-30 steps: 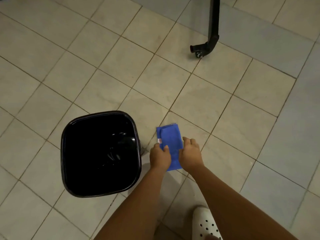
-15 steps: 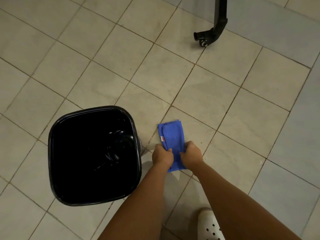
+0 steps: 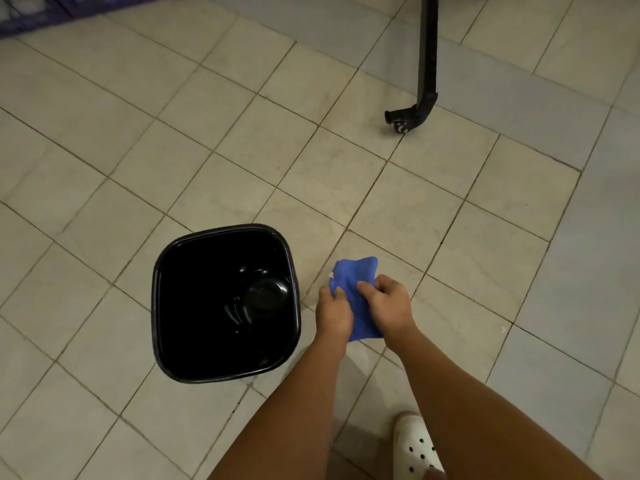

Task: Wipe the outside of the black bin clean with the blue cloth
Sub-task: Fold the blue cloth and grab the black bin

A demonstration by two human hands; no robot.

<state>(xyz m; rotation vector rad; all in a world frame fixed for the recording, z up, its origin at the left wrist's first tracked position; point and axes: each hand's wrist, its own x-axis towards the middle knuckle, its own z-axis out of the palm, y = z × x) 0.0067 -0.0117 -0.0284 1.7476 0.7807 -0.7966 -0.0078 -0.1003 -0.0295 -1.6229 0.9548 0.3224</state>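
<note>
The black bin (image 3: 162, 306) stands upright on the tiled floor, seen from above, its glossy inside empty. Just to its right, both my hands hold the blue cloth (image 3: 356, 275), which is bunched up and has a small white tag at its left edge. My left hand (image 3: 334, 311) grips the cloth's left side. My right hand (image 3: 389, 304) grips its right side with curled fingers. Neither hand nor the cloth touches the bin; a narrow gap of floor lies between them.
A black metal leg with a small caster (image 3: 401, 123) stands on the floor at the upper right. My foot in a white perforated clog (image 3: 417, 445) is at the bottom right. A dark purple object (image 3: 34, 12) edges the top left corner.
The cloth was a flat folded strip; now it is crumpled between my hands. The view has shifted, so the bin sits more to the right in the picture.
</note>
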